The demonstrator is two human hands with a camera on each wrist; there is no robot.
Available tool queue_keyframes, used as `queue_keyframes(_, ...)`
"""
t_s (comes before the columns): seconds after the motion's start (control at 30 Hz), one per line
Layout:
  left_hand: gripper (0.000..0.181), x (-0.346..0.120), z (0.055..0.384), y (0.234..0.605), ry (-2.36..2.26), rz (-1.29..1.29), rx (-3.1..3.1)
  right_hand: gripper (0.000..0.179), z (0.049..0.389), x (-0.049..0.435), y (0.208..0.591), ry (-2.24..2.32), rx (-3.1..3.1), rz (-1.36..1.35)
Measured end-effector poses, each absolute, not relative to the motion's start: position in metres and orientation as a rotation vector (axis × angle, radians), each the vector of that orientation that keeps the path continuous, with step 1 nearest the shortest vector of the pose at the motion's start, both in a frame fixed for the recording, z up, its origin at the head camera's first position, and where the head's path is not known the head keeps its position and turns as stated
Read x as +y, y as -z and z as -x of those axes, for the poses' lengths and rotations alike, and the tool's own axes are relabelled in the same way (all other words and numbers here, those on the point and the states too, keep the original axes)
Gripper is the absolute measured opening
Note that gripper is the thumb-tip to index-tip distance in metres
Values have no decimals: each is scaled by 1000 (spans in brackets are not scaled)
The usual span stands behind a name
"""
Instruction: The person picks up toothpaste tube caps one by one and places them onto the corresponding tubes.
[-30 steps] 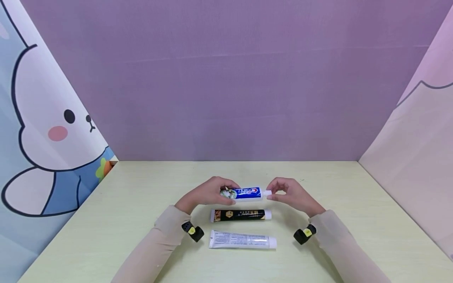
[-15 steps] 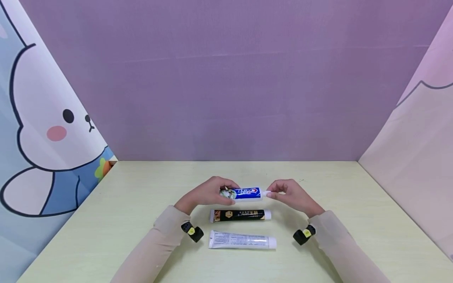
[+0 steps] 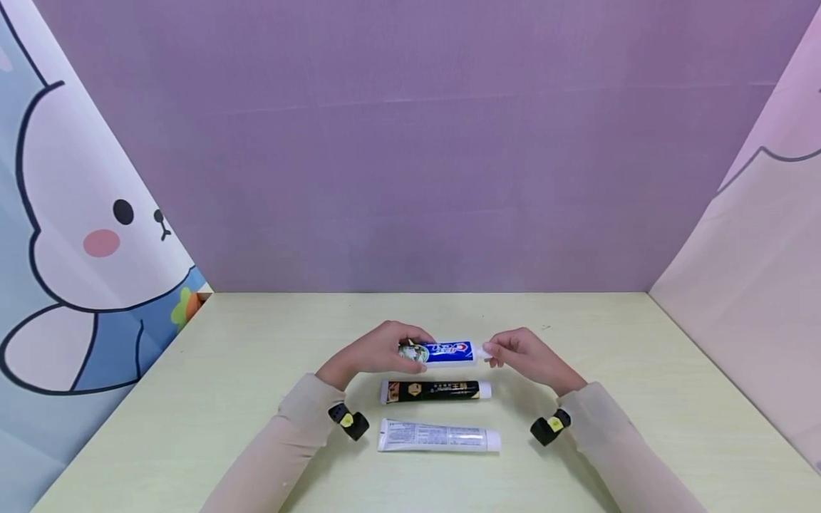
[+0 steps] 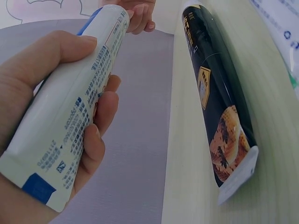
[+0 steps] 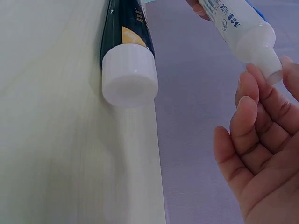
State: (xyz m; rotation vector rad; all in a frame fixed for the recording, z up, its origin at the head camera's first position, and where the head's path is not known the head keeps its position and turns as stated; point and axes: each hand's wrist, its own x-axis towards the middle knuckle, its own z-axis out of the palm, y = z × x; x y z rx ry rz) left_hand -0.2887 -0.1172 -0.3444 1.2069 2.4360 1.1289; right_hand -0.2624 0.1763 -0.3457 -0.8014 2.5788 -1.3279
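My left hand (image 3: 385,348) grips a blue-and-white toothpaste tube (image 3: 449,352) by its flat end, thumb on one face and fingers round the other. In the left wrist view the tube's printed white back (image 4: 70,107) faces the camera. At the tube's other end my right hand (image 3: 524,353) pinches the small white cap (image 5: 267,65) between thumb and fingertips. The remaining right fingers are loosely bent beneath it. Just nearer than the held tube lies a black toothpaste tube (image 3: 436,390) with a white cap (image 5: 130,74).
A white toothpaste tube (image 3: 439,437) with small print lies closest to the person, parallel to the black one. All are on a pale wooden table (image 3: 256,356). A purple backdrop (image 3: 423,178) rises behind, with patterned cloth panels (image 3: 70,214) at both sides.
The fingers of my right hand have rolled round the cap, thumb moving up and fingertips down. My left hand and its toothpaste tube stay nearly still, as do the two lying tubes.
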Motion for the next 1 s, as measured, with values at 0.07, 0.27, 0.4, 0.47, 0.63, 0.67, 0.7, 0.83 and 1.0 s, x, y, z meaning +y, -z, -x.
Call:
queue_keyframes(0.07,39,-117,288,344,-1129,-1207,2434,33,262,176,346,1326,2571,801)
queue_keyframes(0.27,39,-117,288,344,-1132,-1182,2425,39,264,177,350,1327,2562,798)
queue_keyframes(0.4,39,-117,289,346,-1131,-1170,2426,29,265,179,352,1334,2573,777)
queue_keyframes(0.47,39,-117,289,346,-1127,-1168,2431,20,265,179,352,1335,2589,760)
queue_keyframes(0.63,39,-117,290,347,-1114,-1174,2443,28,263,178,349,1340,2633,743)
queue_keyframes(0.67,39,-117,290,347,-1113,-1179,2443,29,263,177,349,1342,2640,745)
queue_keyframes(0.7,39,-117,290,347,-1114,-1181,2442,30,263,177,349,1343,2645,747)
queue_keyframes(0.83,40,-117,289,346,-1116,-1186,2436,26,263,177,350,1325,2680,749)
queue_keyframes(1.0,39,-117,288,344,-1112,-1181,2433,22,264,177,351,1328,2702,753)
